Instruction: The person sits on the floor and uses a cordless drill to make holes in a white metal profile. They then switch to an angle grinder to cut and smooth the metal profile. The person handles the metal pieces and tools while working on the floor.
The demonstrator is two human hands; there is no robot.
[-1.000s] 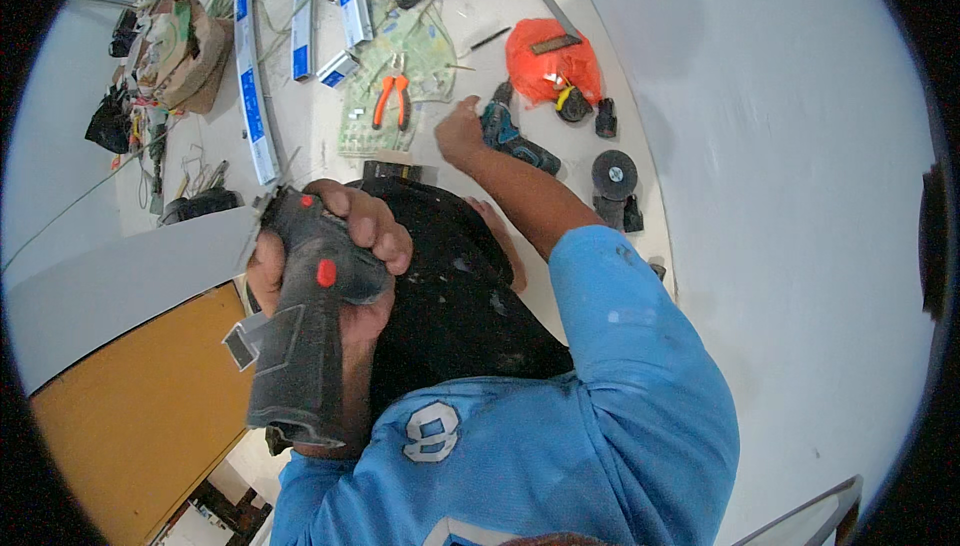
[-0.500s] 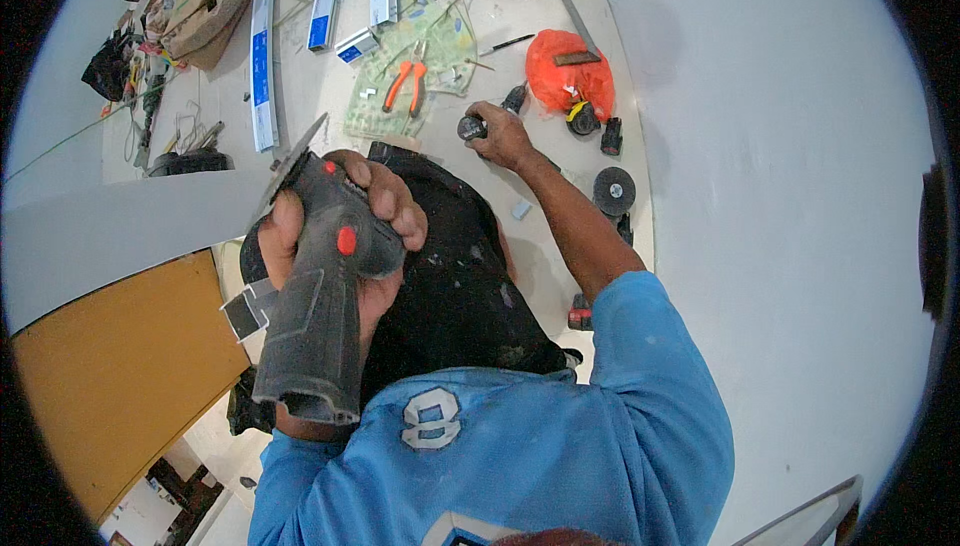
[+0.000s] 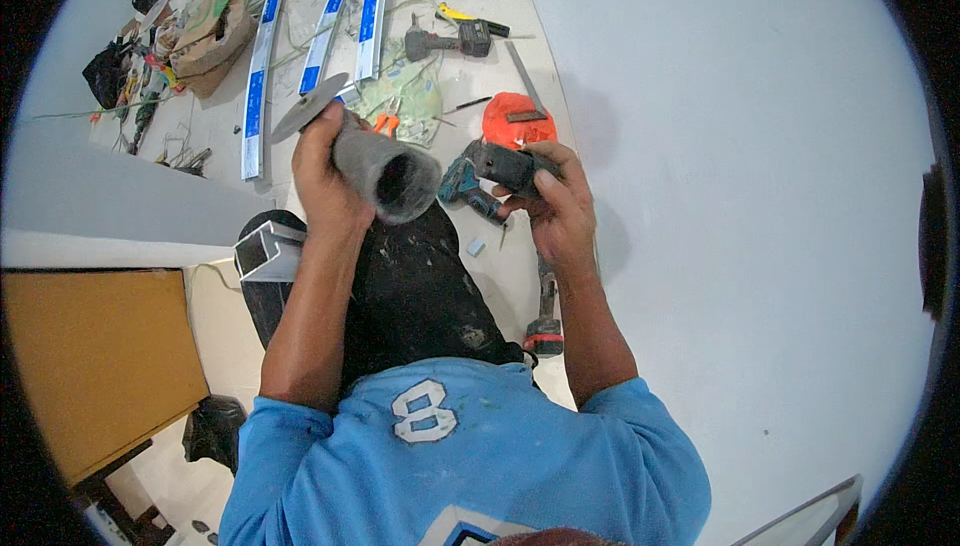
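Observation:
A dusty grey cordless angle grinder (image 3: 385,171) is gripped in my left hand (image 3: 335,191). Its thin cutting disc (image 3: 312,108) sticks out past my fingers, and the hollow open end of its handle faces up toward me. Level with it, my right hand (image 3: 565,211) holds a black block-shaped battery pack (image 3: 512,168) between thumb and fingers. The battery and the grinder are apart. Behind the battery, a teal and black cordless drill (image 3: 462,186) lies on the floor, partly hidden. A short silver metal channel piece (image 3: 272,254) is by my left thigh.
Long silver strips with blue labels (image 3: 264,76) lie at the far left. Orange-handled pliers (image 3: 387,124) rest on a green sheet. Beyond are another black power tool (image 3: 448,41) and an orange bag (image 3: 512,116). A tool with a red-black base (image 3: 543,338) lies near my right forearm; a white wall rises rightward.
My right hand has risen from the floor tools and come back with the battery pack. My left hand has turned the grinder so its open handle end faces me.

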